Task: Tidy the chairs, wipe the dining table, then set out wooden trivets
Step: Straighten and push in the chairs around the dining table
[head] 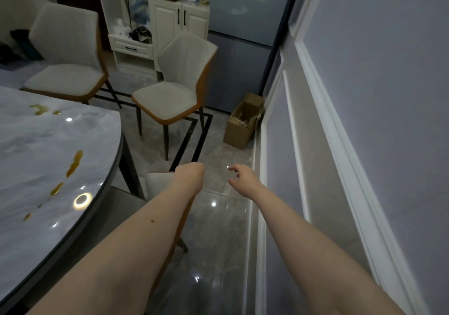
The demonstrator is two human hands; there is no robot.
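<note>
Three chairs show around the desk (48,144), whose marbled top fills the near left and carries yellowish spills (74,164) running from its far part toward the near edge. Farthest left, the far chair (65,54) stands at the desk's far end, its seat turned toward the near right. To its right the middle chair (170,88) stands well apart from the desk on the open floor, seat facing near left, so it looks pulled out. Nearest, the near chair (158,183) sits just beside the desk's curved edge; only the top of its pale backrest and part of its orange shell show, under the left forearm.

That backrest is what the coming move seems to turn on. Its top edge runs roughly left to right, and it lies directly below the left hand (190,176), which is curled at the right end of the backrest; whether the fingers actually grip it cannot be told, since they are hidden behind the knuckles. The right hand (244,177) hovers to the right over the bare floor, fingers loosely spread, holding nothing, clearly farther from the backrest. A cardboard box (243,122) sits by the far right wall.
</note>
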